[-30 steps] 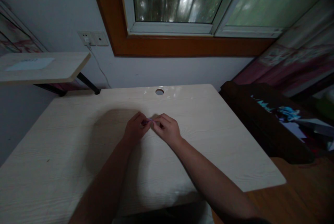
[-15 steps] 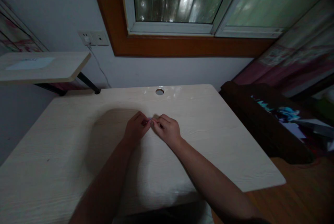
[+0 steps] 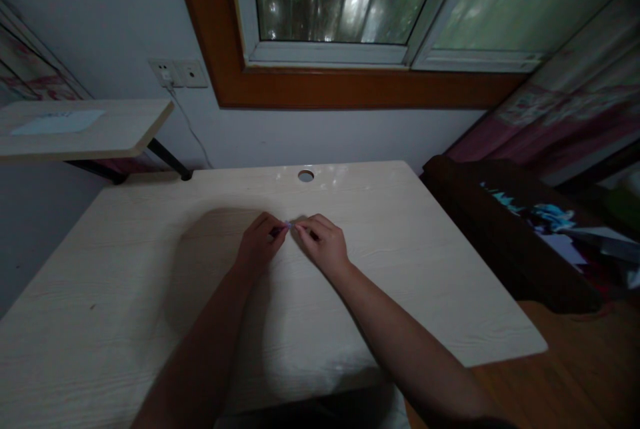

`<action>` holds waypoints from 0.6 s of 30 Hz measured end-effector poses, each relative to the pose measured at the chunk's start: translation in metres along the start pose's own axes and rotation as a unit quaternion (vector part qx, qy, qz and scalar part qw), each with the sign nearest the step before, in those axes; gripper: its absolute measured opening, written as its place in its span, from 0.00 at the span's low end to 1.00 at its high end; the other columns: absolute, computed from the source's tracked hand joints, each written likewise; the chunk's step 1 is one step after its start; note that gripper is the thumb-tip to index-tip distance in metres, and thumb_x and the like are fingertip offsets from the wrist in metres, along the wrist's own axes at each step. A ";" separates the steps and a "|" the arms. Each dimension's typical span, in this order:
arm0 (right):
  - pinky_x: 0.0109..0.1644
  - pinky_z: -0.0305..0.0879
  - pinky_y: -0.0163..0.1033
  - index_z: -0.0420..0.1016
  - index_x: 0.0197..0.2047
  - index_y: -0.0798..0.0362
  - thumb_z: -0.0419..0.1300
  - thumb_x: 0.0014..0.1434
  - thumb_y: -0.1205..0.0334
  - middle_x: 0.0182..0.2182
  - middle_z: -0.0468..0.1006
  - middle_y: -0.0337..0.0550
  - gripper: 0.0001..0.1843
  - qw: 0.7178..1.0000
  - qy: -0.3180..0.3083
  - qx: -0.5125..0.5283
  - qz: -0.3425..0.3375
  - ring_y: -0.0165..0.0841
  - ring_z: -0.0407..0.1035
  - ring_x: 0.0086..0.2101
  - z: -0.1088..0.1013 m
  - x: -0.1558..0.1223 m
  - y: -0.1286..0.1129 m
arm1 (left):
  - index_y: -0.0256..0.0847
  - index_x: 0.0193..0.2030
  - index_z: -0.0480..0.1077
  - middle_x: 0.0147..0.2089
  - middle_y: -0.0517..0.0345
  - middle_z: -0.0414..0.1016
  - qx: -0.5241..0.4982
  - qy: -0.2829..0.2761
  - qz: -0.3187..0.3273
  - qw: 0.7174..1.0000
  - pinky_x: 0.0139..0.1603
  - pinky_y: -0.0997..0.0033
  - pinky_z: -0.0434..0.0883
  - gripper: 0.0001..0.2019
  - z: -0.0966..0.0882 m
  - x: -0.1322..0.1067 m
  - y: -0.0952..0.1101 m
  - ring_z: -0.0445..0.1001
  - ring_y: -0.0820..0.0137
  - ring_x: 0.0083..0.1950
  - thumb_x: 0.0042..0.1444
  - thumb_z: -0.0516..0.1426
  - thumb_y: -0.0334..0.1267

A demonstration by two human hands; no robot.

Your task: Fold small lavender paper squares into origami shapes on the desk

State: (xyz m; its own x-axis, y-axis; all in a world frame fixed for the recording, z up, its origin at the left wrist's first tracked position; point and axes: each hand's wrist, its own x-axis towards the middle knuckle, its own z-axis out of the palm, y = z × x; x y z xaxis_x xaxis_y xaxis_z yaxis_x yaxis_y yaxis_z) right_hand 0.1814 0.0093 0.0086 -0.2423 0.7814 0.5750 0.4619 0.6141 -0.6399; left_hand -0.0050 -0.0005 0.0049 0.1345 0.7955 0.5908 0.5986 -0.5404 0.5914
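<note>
L hand [image 3: 257,242]: thumb + fingertips clamped on the L end of a small purplish bit [image 3: 289,225]. R hand [image 3: 323,242]: fingertips pinched tog. at its R end, clamped on it too afaict. So the bit sits btwn the two hands, over the desk [image 3: 425,269], nearer the back edge than the front. Can't tell from my end if it touches the top. Too small + blurred for me to say what it is; something dark shows inside the L grip, prob. part of the same thing.

Progress, my read: both hands are on the bit, so handling's underway; it's not let go or set down yet. Whether its parts are joined or apart I can't make out, so can't say how much is left.

Further out: round hole [image 3: 306,176] at the desk's back edge, beyond the hands. Tiny speck [image 3: 92,307] toward the L edge. Shelf [image 3: 120,132] over the back L corner, w/ paper [image 3: 57,122] on it. Cord [image 3: 193,129] runs from the socket [image 3: 177,74] down to the back edge. Dark bench [image 3: 465,216] past the R edge, w/ misc. stuff on it.
</note>
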 end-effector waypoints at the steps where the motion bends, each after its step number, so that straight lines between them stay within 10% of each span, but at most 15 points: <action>1: 0.38 0.68 0.37 0.80 0.41 0.49 0.59 0.65 0.61 0.33 0.79 0.44 0.08 1.000 0.003 0.004 0.006 0.32 0.72 0.34 0.000 0.000 0.000 | 0.41 0.37 0.71 0.35 0.57 0.70 -0.003 0.001 0.000 1.000 0.38 0.73 0.73 0.00 0.000 0.000 0.000 0.72 0.73 0.35 0.60 0.59 0.33; 18: 0.42 0.68 0.37 0.78 0.44 0.50 0.58 0.65 0.58 0.38 0.78 0.45 0.09 0.997 -0.054 0.045 0.033 0.33 0.71 0.36 0.003 0.004 0.006 | 0.42 0.38 0.73 0.35 0.58 0.75 -0.018 0.013 -0.049 0.999 0.38 0.73 0.76 0.04 -0.002 0.000 -0.001 0.75 0.72 0.34 0.60 0.60 0.39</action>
State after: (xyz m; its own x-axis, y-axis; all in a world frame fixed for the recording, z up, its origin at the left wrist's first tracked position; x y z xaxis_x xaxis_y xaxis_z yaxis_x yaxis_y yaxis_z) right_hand 0.1805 0.0168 0.0050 -0.3065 0.8248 0.4751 0.4033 0.5646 -0.7201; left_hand -0.0071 -0.0003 0.0048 0.0552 0.8383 0.5424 0.5791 -0.4694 0.6666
